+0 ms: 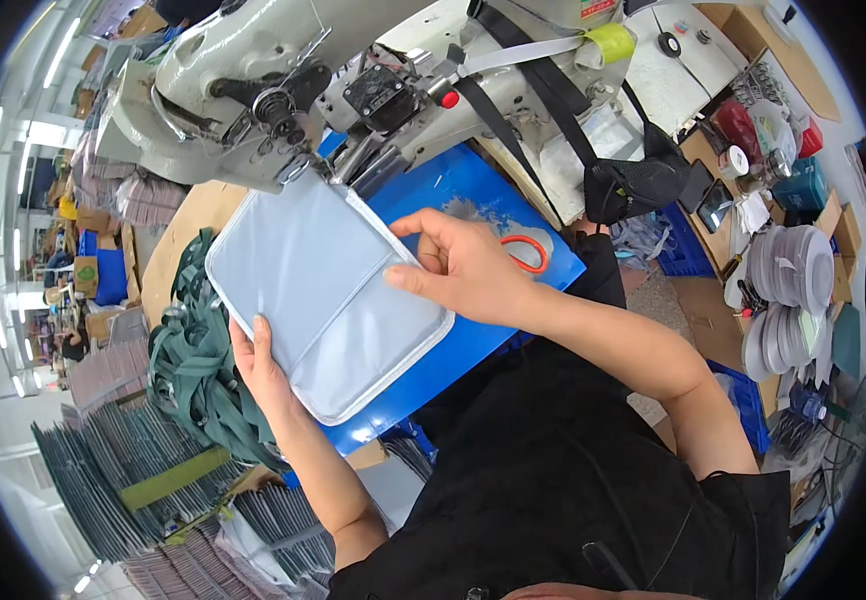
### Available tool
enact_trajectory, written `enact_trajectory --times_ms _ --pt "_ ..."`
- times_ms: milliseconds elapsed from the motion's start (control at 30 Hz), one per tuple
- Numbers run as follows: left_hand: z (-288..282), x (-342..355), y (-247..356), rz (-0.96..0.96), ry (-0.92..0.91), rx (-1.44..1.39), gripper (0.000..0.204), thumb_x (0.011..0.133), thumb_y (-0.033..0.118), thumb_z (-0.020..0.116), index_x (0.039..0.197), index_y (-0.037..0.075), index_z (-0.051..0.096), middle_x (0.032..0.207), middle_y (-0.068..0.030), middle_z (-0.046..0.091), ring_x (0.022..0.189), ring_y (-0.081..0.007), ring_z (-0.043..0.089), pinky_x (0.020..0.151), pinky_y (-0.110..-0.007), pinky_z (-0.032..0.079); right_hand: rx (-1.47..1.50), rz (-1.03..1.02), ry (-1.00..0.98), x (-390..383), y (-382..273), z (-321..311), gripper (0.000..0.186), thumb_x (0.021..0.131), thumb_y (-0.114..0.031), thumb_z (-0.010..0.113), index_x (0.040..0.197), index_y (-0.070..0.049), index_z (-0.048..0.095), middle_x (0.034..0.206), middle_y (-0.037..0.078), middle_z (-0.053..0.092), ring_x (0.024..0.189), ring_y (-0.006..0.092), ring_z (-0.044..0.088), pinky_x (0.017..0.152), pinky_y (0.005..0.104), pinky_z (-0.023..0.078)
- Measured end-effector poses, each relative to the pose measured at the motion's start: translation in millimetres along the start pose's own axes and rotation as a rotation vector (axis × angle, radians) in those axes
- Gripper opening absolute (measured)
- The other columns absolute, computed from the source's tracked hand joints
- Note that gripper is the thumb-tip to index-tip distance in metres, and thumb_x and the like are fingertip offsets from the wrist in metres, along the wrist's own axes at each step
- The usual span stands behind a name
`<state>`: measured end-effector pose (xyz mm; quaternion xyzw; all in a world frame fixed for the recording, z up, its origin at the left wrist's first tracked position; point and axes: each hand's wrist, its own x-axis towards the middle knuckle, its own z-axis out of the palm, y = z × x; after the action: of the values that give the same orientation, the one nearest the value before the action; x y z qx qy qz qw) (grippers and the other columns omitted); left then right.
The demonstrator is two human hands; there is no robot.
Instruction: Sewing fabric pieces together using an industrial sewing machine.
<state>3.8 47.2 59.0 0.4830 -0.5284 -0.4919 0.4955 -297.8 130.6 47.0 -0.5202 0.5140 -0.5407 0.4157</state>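
A grey rounded rectangular fabric panel with pale edge binding and a seam across it lies tilted under the head of a sewing machine. Its far corner reaches the needle area. My left hand grips the panel's left edge, thumb on top and the other fingers underneath. At the right edge is my right hand, its thumb tip over the panel and its index finger stretched toward the binding, the two apart. Beneath the panel is a blue work surface. Red-handled scissors lie just beyond my right hand.
A heap of green straps hangs at the left, above stacked dark panels. A black pouch dangles from the machine by straps. Rolls of pale tape and a phone sit at the right.
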Motion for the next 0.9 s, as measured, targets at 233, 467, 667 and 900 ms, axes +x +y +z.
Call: enact_trajectory --times_ms 233,467,667,900 --pt "6 -36 -10 -0.026 0.09 0.031 0.061 0.101 0.013 0.067 0.154 -0.003 0.042 0.145 -0.0138 0.058 0.129 -0.0199 0.056 0.112 -0.033 0.04 0.617 0.165 -0.17 1 22 9 0.043 0.105 -0.018 0.063 0.143 0.001 0.057 0.101 0.0 0.07 0.088 0.0043 0.063 0.08 0.0226 0.051" --pt "-5 -10 5 0.052 0.011 0.061 0.062 0.099 0.012 0.068 0.152 -0.007 0.042 0.14 -0.0144 0.061 0.124 -0.0186 0.06 0.109 -0.032 0.043 1.028 0.238 -0.088 9 31 30 0.04 0.104 -0.017 0.063 0.139 0.002 0.058 0.123 0.01 0.071 0.107 0.0151 0.07 0.094 0.0306 0.057" --pt "-1 17 16 0.043 0.03 0.007 0.059 0.098 0.013 0.069 0.15 -0.006 0.046 0.138 -0.0136 0.063 0.122 -0.0179 0.061 0.108 -0.031 0.044 0.999 0.217 -0.075 42 29 39 0.039 0.105 -0.018 0.062 0.136 0.005 0.057 0.121 0.011 0.071 0.106 0.0138 0.069 0.093 0.0294 0.055" --pt "-3 63 12 0.104 -0.003 0.07 0.057 0.098 0.012 0.068 0.149 -0.004 0.048 0.136 -0.0123 0.065 0.12 -0.0166 0.062 0.107 -0.031 0.045 0.789 0.266 -0.054 68 29 22 0.028 0.102 -0.024 0.068 0.119 -0.001 0.066 0.089 -0.002 0.066 0.068 0.0048 0.056 0.06 0.0214 0.045"
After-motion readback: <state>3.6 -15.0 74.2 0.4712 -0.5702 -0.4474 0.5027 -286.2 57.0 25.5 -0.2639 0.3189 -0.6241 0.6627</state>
